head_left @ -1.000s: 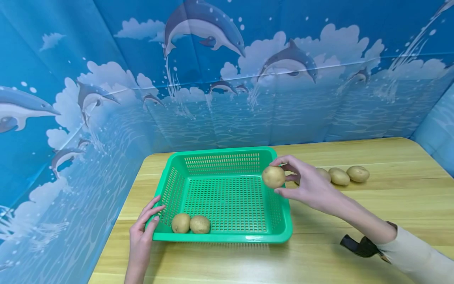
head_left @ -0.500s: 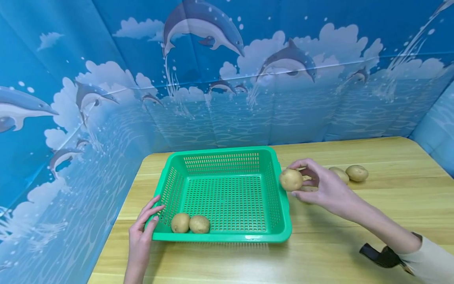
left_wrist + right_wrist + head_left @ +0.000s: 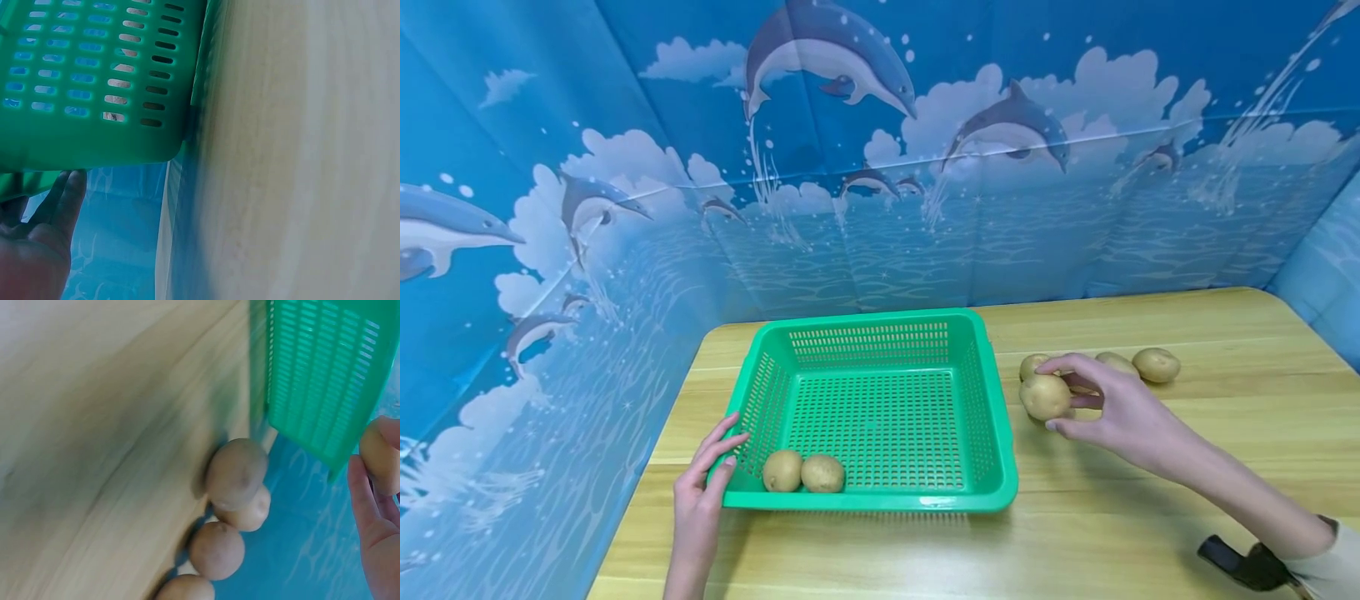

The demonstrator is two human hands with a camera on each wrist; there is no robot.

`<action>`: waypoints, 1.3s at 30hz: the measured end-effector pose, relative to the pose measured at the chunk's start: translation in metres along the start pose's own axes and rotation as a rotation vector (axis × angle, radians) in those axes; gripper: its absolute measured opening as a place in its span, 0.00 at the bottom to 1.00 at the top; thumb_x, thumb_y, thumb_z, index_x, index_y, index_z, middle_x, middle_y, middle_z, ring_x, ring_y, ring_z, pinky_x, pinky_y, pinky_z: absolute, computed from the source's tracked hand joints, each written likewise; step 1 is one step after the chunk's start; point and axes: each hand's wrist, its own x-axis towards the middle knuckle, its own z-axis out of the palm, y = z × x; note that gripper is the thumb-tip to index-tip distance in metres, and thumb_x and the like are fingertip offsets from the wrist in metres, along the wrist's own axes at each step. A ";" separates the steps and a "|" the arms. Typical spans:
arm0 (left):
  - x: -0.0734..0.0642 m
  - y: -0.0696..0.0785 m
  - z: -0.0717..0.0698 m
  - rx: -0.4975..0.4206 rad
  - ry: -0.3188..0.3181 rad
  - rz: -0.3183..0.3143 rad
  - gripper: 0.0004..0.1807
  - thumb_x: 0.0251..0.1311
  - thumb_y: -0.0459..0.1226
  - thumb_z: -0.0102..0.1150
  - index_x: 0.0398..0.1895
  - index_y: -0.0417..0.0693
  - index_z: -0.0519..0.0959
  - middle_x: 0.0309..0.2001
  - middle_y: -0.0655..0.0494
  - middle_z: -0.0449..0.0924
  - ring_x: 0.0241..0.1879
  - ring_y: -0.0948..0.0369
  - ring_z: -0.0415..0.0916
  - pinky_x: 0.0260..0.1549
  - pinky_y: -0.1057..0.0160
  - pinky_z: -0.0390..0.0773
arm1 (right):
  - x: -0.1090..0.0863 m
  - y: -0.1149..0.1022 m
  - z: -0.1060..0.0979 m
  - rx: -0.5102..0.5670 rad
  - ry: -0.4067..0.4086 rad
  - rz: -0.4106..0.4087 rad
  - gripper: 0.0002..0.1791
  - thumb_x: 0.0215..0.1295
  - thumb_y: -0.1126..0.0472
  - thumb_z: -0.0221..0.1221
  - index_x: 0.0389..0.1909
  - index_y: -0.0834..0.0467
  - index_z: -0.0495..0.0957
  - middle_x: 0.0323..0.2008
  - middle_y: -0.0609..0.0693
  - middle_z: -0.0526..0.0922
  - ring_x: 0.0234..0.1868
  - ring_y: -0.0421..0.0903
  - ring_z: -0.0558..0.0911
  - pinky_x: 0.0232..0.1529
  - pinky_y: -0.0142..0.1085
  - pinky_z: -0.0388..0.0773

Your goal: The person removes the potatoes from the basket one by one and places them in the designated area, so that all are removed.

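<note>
My right hand [image 3: 1116, 408] pinches a round tan potato [image 3: 1047, 397] between thumb and fingertips, just to the right of a green plastic basket [image 3: 872, 502]. In the right wrist view that held potato [image 3: 381, 459] is at the right edge, above the table. Close behind it and under the hand lie loose potatoes, partly hidden in the head view; one potato [image 3: 1156, 365] at the row's right end shows whole. At the basket's near left corner, my left hand [image 3: 698, 483] grips the rim. Two potatoes [image 3: 823, 474] sit side by side inside, against the near wall.
The wooden table [image 3: 1225, 450] reaches back to a blue dolphin-print curtain [image 3: 887, 233], which also hangs along the left side. A black device [image 3: 1243, 565] is strapped at the right wrist. Slotted basket walls show in both wrist views.
My right hand has moved right and slightly down, carrying the potato from over the basket's right rim to beside the loose potatoes. My left hand and the basket stay in place.
</note>
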 end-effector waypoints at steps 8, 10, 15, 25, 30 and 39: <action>0.000 -0.002 -0.001 0.011 -0.007 -0.007 0.15 0.71 0.26 0.47 0.54 0.39 0.80 0.68 0.56 0.68 0.71 0.58 0.57 0.63 0.68 0.59 | -0.014 0.012 -0.006 -0.063 0.032 -0.012 0.33 0.50 0.65 0.75 0.58 0.51 0.73 0.55 0.46 0.74 0.47 0.37 0.80 0.48 0.28 0.77; 0.000 -0.002 -0.002 0.015 -0.005 -0.007 0.15 0.71 0.26 0.47 0.54 0.39 0.80 0.68 0.56 0.68 0.71 0.58 0.57 0.64 0.68 0.59 | -0.018 0.015 -0.007 -0.087 0.037 -0.003 0.33 0.50 0.63 0.75 0.58 0.51 0.73 0.54 0.45 0.74 0.46 0.36 0.79 0.47 0.27 0.76; 0.001 -0.004 -0.001 0.021 -0.006 -0.002 0.15 0.71 0.27 0.47 0.54 0.38 0.80 0.68 0.54 0.68 0.71 0.58 0.57 0.63 0.68 0.59 | -0.030 0.024 -0.013 -0.165 0.053 0.054 0.32 0.50 0.57 0.76 0.56 0.47 0.75 0.53 0.44 0.76 0.43 0.37 0.80 0.42 0.31 0.77; 0.001 -0.002 -0.002 0.014 0.000 0.006 0.15 0.71 0.26 0.47 0.54 0.38 0.80 0.68 0.55 0.69 0.71 0.58 0.58 0.63 0.69 0.60 | -0.040 0.045 -0.017 -0.179 0.111 0.058 0.21 0.52 0.71 0.71 0.46 0.54 0.80 0.40 0.46 0.82 0.36 0.34 0.82 0.35 0.26 0.78; 0.000 -0.001 -0.001 0.017 -0.001 0.008 0.15 0.70 0.26 0.47 0.54 0.38 0.80 0.68 0.53 0.69 0.71 0.58 0.58 0.62 0.70 0.60 | -0.044 0.053 -0.013 -0.181 0.112 0.062 0.19 0.55 0.73 0.69 0.46 0.55 0.80 0.38 0.48 0.83 0.37 0.34 0.82 0.35 0.27 0.78; -0.001 0.000 0.000 0.027 0.002 0.011 0.15 0.70 0.26 0.47 0.54 0.38 0.80 0.68 0.53 0.69 0.71 0.58 0.58 0.62 0.70 0.60 | -0.055 0.055 -0.004 -0.130 -0.003 0.166 0.24 0.57 0.52 0.71 0.54 0.50 0.78 0.51 0.50 0.80 0.43 0.41 0.84 0.38 0.34 0.81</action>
